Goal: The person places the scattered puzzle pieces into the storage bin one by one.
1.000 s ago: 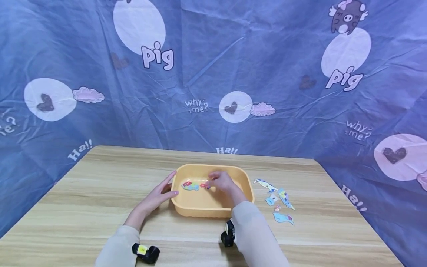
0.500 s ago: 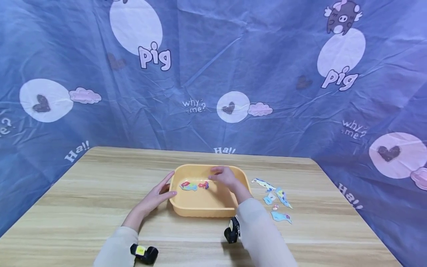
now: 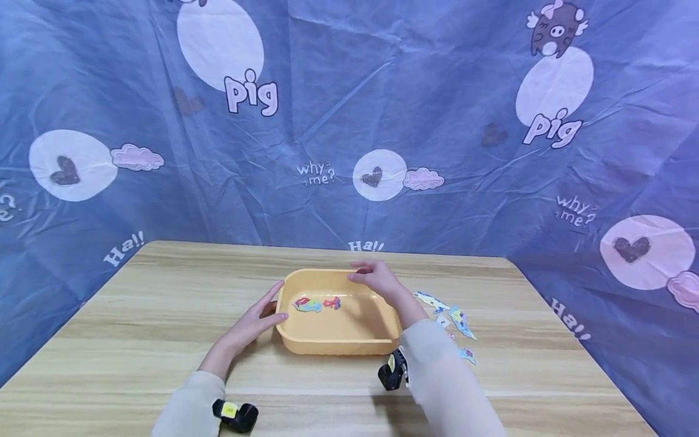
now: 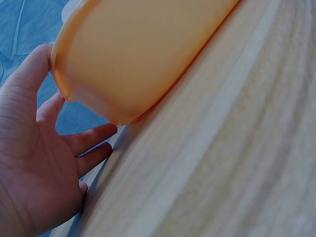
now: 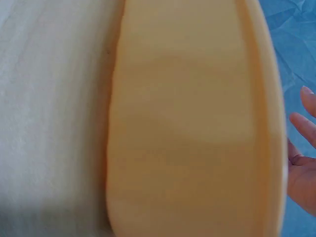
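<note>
Head cam: pcs (image 3: 308,304) in tray (image 3: 338,345), wrists: outer wall (image 5: 182,118)

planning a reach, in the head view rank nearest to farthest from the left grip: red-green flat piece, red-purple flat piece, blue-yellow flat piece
1. Red-green piece: left inside the yellow plastic tray.
2. Red-purple piece: right of it.
3. Blue-yellow piece: outside, right of the tray.

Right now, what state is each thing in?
Yellow tray: upright, open-topped
Multicoloured piece: lying in the tray
Red piece: also in the tray
Loose pieces: on the table, some partly hidden
Left hand: touching the tray's rim
Right hand: by the far rim, apparently empty
Backdrop: wrinkled
</note>
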Available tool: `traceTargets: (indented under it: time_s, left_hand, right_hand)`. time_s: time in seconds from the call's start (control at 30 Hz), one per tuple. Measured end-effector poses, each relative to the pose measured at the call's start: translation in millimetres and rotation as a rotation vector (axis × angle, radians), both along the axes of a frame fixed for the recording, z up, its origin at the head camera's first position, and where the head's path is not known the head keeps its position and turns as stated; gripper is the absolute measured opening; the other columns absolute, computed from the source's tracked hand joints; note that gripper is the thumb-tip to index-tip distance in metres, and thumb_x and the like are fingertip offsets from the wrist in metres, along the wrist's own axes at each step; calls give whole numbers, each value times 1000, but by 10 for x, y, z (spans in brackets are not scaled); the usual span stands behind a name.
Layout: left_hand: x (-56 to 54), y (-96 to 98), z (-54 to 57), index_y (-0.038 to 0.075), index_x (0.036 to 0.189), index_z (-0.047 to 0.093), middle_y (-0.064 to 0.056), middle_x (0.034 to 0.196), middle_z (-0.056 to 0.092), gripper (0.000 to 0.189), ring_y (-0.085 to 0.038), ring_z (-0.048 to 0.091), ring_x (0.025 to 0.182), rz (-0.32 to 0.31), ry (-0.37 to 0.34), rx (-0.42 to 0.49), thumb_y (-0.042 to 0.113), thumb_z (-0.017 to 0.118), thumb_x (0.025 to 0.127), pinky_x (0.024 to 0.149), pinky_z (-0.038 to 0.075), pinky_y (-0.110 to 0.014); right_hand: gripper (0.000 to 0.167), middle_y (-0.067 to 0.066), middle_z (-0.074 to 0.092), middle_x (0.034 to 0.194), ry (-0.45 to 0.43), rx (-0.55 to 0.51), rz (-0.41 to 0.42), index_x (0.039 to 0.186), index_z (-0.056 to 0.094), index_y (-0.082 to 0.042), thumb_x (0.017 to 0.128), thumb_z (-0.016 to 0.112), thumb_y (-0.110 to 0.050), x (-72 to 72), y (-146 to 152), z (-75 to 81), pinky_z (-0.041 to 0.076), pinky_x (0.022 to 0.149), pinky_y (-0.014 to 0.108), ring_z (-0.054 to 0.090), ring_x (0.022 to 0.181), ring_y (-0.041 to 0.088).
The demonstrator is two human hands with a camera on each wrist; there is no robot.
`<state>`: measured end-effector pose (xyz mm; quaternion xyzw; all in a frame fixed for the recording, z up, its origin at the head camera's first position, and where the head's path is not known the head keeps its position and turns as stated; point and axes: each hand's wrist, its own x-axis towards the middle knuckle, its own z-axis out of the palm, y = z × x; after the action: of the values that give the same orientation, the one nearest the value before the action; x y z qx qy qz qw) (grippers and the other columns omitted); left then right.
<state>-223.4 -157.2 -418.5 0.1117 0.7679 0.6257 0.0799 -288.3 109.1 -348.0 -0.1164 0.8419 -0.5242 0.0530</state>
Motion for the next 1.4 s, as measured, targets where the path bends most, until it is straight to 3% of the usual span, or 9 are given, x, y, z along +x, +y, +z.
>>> traceTargets:
  time_s: [0.27,0.87,1.4]
  left_hand:
    - [-12,0,-10,24,138,18,-24,129,34,67,-32,31,118,-6,6,13,17,56,83,96,19,-50]
    - [-27,-7,-46,23,139,18,-24,128,36,69,-32,34,117,-25,26,38,19,57,82,95,21,-48]
    - [-18,-12,-38,24,138,18,-24,128,35,68,-32,34,117,-21,26,31,19,57,83,95,22,-48]
  right_hand:
    - [39,14,59,96,47,12,9,111,56,1,76,65,-13,34,108,103,42,80,35,54,89,24]
    - [41,19,56,101,113,-109,10,116,51,4,77,62,-5,209,382,245,44,77,30,55,87,21]
    - [45,21,53,109,143,-125,-20,119,49,2,79,63,-13,335,795,214,42,79,29,50,98,27]
